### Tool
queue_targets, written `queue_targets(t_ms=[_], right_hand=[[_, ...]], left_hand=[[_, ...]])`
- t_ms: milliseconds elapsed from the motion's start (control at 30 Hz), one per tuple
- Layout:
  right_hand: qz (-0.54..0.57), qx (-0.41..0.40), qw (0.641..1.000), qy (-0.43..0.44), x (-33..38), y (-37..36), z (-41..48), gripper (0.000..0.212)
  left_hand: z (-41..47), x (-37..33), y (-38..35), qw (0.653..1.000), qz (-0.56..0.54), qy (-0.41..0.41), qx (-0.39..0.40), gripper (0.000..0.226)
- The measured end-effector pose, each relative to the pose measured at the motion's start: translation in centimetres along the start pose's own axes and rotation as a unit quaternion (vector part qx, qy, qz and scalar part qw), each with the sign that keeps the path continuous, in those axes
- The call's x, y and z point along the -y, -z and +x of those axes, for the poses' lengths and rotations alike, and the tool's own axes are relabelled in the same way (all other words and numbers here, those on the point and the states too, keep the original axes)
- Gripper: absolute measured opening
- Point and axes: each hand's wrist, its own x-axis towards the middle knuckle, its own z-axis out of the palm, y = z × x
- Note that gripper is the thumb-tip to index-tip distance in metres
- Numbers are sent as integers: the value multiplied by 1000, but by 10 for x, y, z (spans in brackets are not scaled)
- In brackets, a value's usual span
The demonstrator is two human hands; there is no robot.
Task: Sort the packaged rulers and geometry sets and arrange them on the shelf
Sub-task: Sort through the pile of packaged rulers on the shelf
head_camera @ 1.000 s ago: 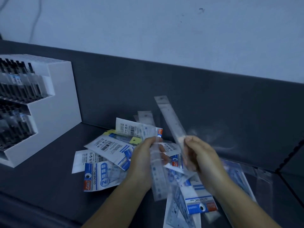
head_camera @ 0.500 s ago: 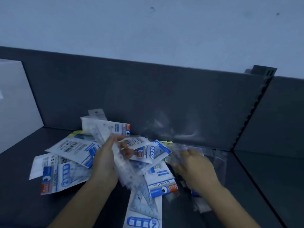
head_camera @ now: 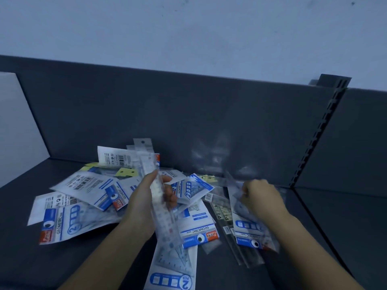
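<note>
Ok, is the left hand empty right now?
No, the left hand grips a clear packaged ruler round its middle.

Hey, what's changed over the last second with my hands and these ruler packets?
The right hand no longer holds up the long clear ruler. It dropped to the right side of the pile and now pinches a geometry set packet. The view swung right. The left hand still grips its clear rulers, and the pile stays on the shelf.
</note>
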Motion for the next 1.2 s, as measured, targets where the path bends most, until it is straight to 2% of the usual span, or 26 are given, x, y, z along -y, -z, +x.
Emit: queue_targets(t_ms=[67,100,133,200,267,333,400,467,533,633,667,733,800,833,867,933,967,1033,1100,1133,1200], right_hand=[[-9,-85,996,13,2,15,-5,22],[56,-124,990,22,7,24,-10,16],[171,-140,975,31,16,32,-14,13],[438,-94,892,51,43,45,-26,12],[608,-10,791,74,71,47,-41,14],[682,48,726,74,91,43,-52,14],[705,80,703,51,99,37,-56,14],[694,90,711,70,99,37,-55,14],[657,71,737,142,95,39,-51,13],[577,-16,778,248,86,51,-42,38],[561,-68,780,270,85,56,-40,44],[574,-161,749,289,88,63,-40,45],[563,-206,731,326,97,58,-42,33],[535,-219,737,349,104,51,-42,28],[507,-215,749,368,109,42,-41,24],[420,-172,800,393,112,24,-36,24],[365,-154,827,400,110,18,-33,31],[321,-79,856,399,103,19,-29,45],[375,28,846,378,91,31,-27,56],[431,54,829,353,83,40,-26,61],[527,27,803,277,60,50,-21,59]], left_hand=[[-2,1,-3,1000,30,8,3,28],[-2,3,-5,999,44,11,0,29],[-2,5,-9,999,52,11,-3,30],[-6,7,-17,999,51,4,-6,36],[-8,10,-22,997,72,-19,19,46],[-12,9,-23,994,87,-32,61,70],[-16,6,-22,993,58,-26,96,87],[-14,1,-16,994,10,-13,108,94],[-12,-4,-9,992,-27,15,120,93],[-14,-10,-2,992,3,50,115,79],[-12,-10,2,992,13,59,109,73],[-14,-12,1,989,8,90,116,70],[-19,-15,-2,984,-35,113,135,66],[-22,-16,-4,979,-68,115,153,60],[-21,-16,-5,976,-92,111,163,54],[-19,-16,-5,980,-85,84,160,40],[-17,-17,-3,985,-66,62,145,34],[-13,-16,2,992,-37,36,116,34],[-8,-15,3,996,-21,33,83,30],[-3,-15,6,997,-23,28,69,32],[1,-20,9,998,-50,23,36,35]])
